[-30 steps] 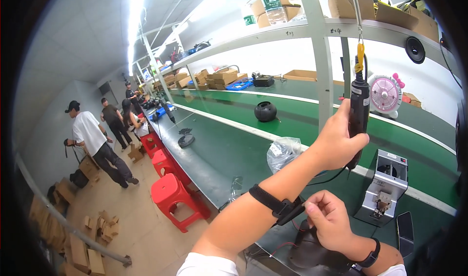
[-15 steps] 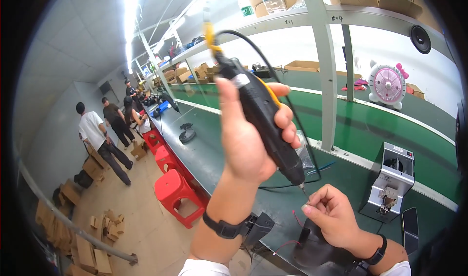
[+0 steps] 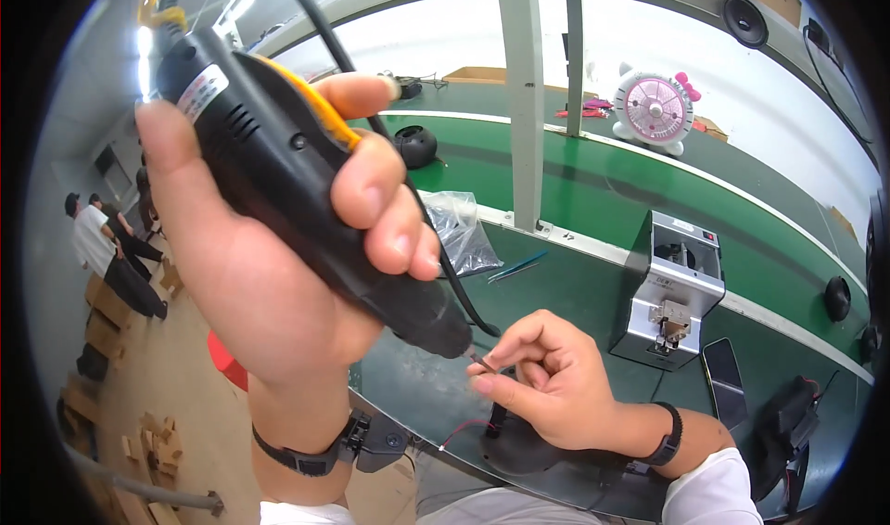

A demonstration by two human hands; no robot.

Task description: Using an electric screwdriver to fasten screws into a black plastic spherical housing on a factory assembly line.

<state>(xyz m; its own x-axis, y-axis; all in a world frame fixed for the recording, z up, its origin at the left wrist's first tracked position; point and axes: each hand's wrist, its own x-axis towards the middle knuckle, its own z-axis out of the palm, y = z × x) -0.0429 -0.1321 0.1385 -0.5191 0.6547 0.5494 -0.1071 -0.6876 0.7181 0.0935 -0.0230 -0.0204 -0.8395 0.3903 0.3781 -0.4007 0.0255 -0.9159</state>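
1. Green matting covers the bench (image 3: 593, 293), which curves from the upper middle of the frame to the lower right.
2. The left hand (image 3: 269, 275) fills the left half, wrapped tight around a black screwdriver (image 3: 306, 182) with an orange trigger; its bit points down to centre.
3. The right hand (image 3: 547, 386), lower centre, pinches something tiny at the bit tip; what it is cannot be told.
4. A grey feeder box (image 3: 672, 288) stands right of centre, with a dark phone (image 3: 725, 381) just beside it.
5. A pink fan (image 3: 654, 112) stands upper right, a plastic bag (image 3: 459, 228) lies mid-frame.
6. People (image 3: 107, 251) stand at far left near cartons (image 3: 153, 432) on the floor.
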